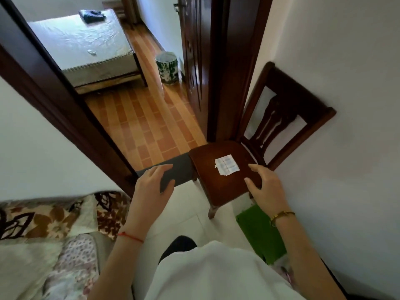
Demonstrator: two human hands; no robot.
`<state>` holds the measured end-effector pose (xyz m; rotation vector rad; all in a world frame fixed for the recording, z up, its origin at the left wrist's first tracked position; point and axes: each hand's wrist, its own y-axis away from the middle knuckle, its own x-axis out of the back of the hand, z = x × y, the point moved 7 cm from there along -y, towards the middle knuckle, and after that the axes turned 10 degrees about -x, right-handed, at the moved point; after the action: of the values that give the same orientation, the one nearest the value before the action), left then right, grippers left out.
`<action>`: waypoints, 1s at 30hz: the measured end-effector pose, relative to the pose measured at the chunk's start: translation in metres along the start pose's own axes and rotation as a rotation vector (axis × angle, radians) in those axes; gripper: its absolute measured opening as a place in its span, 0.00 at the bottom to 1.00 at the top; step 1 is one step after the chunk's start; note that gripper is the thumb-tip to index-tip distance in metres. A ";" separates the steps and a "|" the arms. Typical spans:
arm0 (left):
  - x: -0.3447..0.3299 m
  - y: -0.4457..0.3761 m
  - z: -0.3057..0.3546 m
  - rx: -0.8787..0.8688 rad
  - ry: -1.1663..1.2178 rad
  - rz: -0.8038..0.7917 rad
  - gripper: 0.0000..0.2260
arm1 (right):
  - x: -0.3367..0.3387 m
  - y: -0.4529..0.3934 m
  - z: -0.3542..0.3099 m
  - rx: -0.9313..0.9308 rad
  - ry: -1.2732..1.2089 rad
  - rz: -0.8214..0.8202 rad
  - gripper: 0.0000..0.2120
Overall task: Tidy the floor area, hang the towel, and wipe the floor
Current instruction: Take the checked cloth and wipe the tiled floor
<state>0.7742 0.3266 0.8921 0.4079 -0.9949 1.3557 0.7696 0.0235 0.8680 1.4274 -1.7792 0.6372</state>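
Right hand (pixel 263 184) open, nearest the chair (pixel 225 169) seat edge; folded paper (pixel 226 168) just ahead-left; left hand (pixel 154 180) open, farther off.

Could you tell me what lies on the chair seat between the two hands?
In the head view, a small folded white paper lies on the wooden chair seat, between the left hand and right hand; neither touches it.

We've only got one view here, a wide-angle cam on the head, looking forward and steeply down. Our own shirt (pixel 216 273) fills 6 o'clock, so it's close. The chair (pixel 225 169) sits near centre, the doorway (pixel 138 118) runs to 12, the bed (pixel 86 46) far at 11. Edges bend noticeably.
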 end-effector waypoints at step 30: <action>-0.266 -0.404 -0.140 -0.506 0.012 -0.746 0.19 | -0.155 -0.258 0.065 -0.904 -0.187 0.197 0.21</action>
<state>1.2248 0.1777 0.7231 0.3318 -0.9943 0.4162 1.0172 -0.0001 0.6859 0.7023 -1.9779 -0.2311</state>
